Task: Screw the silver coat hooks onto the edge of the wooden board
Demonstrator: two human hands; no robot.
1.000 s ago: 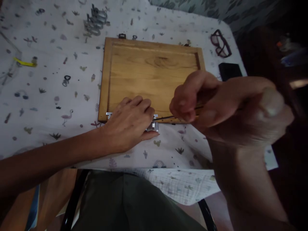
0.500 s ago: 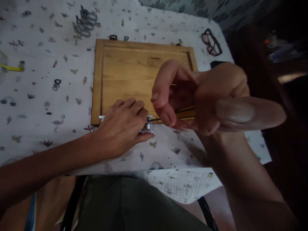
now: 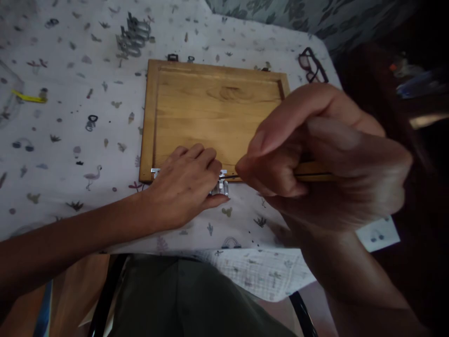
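Note:
My left hand (image 3: pixel 185 182) is curled over a silver metal hinge (image 3: pixel 220 188) at the near edge of a framed wooden panel (image 3: pixel 196 112), its thumb below and its fingers above. Most of the hinge is hidden by the hand. One end of its metal plate (image 3: pixel 155 172) shows left of the knuckles. My right hand (image 3: pixel 326 159) is closed around a screwdriver; bits of a yellow-and-black handle show between the fingers. The thin dark shaft (image 3: pixel 229 177) runs left to the hinge plate. Its tip is too small to make out.
The panel lies on a patterned white tablecloth (image 3: pixel 63 154). Several grey metal pieces (image 3: pixel 133 37) stand at the back left, eyeglasses (image 3: pixel 312 65) at the back right. A yellow strip (image 3: pixel 30 97) is at far left. Small dark metal fittings (image 3: pixel 172 57) sit along the panel's far edge.
My right hand has turned and closed its fingers around the screwdriver; before, its thumb stuck out to the right. My left hand stays on the hinge. The view has shifted slightly.

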